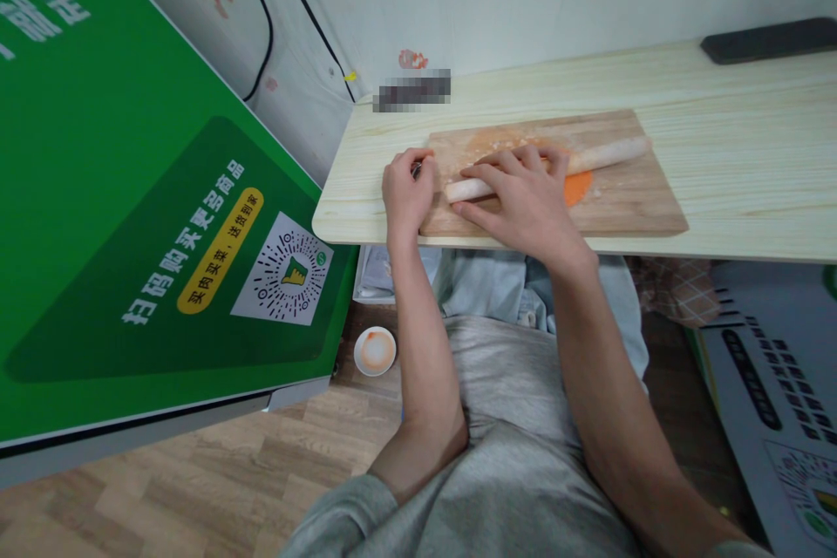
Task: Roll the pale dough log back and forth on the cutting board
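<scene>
Your right hand (529, 199) lies over the rolling pin (611, 155), its fingers bent across the top and the thumb along the near side, holding it. Your left hand (406, 192) is curled in at the left edge of the cutting board (644, 214); a small dark thing (417, 168) shows by its fingers, but you cannot tell whether they grip it.

The rolling pin slants across the board, right of the frame's middle, its right end higher in the picture. A flat orange piece (579, 188) shows beneath and beside it, with pale crumbs and an orange smear around.

The board rests on the tabletop (751, 153). Beyond the board's upper left corner sits a blurred-out item (411, 91); a black flat object (772, 40) lies at the upper right. Down at lower centre-left is a white bowl (375, 351), stained orange inside.
</scene>
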Action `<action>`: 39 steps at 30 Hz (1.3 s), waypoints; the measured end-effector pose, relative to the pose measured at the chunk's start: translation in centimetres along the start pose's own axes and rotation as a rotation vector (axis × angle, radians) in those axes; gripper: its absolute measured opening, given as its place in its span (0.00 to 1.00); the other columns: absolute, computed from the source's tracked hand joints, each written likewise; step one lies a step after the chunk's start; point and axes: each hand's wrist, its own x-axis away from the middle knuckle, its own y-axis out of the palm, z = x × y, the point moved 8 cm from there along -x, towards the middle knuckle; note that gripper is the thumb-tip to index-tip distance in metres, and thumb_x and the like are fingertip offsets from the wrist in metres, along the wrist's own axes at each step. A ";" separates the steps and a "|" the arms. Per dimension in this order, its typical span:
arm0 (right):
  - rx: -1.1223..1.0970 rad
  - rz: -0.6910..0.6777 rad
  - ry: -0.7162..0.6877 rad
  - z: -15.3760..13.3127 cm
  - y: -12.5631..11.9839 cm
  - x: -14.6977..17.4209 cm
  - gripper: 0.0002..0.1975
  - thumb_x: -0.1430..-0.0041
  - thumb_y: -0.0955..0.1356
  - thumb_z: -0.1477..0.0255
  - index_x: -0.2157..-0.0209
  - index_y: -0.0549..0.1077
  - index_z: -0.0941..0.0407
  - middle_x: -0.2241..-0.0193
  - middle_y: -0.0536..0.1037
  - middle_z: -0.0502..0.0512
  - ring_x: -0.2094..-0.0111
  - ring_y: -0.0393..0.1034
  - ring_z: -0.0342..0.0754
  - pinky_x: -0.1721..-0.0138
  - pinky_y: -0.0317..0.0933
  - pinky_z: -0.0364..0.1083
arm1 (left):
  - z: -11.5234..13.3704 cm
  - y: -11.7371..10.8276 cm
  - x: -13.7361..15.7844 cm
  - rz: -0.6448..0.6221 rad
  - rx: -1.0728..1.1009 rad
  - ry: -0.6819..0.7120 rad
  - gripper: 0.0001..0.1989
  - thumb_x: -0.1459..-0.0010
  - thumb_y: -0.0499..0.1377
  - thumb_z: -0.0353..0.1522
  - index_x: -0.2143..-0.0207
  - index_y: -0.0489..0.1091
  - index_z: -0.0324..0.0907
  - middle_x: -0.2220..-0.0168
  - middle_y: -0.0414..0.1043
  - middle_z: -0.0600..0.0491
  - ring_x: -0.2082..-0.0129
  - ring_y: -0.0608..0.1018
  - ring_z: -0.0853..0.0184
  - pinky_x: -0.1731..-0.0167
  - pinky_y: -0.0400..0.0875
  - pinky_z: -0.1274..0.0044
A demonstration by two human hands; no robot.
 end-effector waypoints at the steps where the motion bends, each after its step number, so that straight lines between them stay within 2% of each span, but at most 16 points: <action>1: 0.005 0.001 -0.001 0.0 0.0 0.0 0.25 0.21 0.62 0.50 0.39 0.79 0.50 0.40 0.80 0.61 0.36 0.66 0.70 0.33 0.50 0.70 | 0.0 0.0 0.0 0.001 0.000 0.001 0.10 0.29 0.58 0.29 0.55 0.80 0.47 0.51 0.85 0.49 0.50 0.84 0.58 0.42 0.78 0.65; 9: -0.025 0.067 -0.033 0.2 0.1 0.1 0.28 0.21 0.59 0.46 0.42 0.80 0.49 0.42 0.80 0.61 0.38 0.66 0.69 0.35 0.51 0.70 | -0.2 0.1 -0.1 0.000 -0.015 0.018 0.10 0.28 0.58 0.30 0.55 0.80 0.48 0.52 0.85 0.50 0.49 0.84 0.59 0.42 0.78 0.66; 16: -0.008 0.049 -0.020 0.0 0.0 0.1 0.27 0.21 0.59 0.48 0.41 0.80 0.49 0.41 0.80 0.61 0.38 0.65 0.69 0.34 0.50 0.70 | -0.4 0.2 -0.1 -0.003 0.002 0.003 0.10 0.28 0.58 0.29 0.54 0.80 0.48 0.52 0.85 0.50 0.49 0.84 0.58 0.41 0.78 0.65; 26: -0.042 0.073 -0.023 0.1 0.0 0.2 0.31 0.22 0.57 0.44 0.42 0.80 0.48 0.42 0.81 0.61 0.38 0.65 0.70 0.34 0.50 0.70 | -0.3 0.2 -0.1 -0.016 0.000 0.002 0.11 0.28 0.57 0.28 0.54 0.80 0.47 0.51 0.85 0.50 0.48 0.83 0.58 0.41 0.78 0.66; 39: -0.008 0.062 -0.009 0.1 0.1 0.0 0.28 0.22 0.60 0.46 0.44 0.80 0.50 0.42 0.80 0.62 0.38 0.66 0.70 0.35 0.51 0.70 | -0.3 0.1 -0.1 -0.005 0.010 0.005 0.10 0.28 0.58 0.28 0.56 0.80 0.48 0.51 0.85 0.50 0.49 0.84 0.59 0.42 0.77 0.66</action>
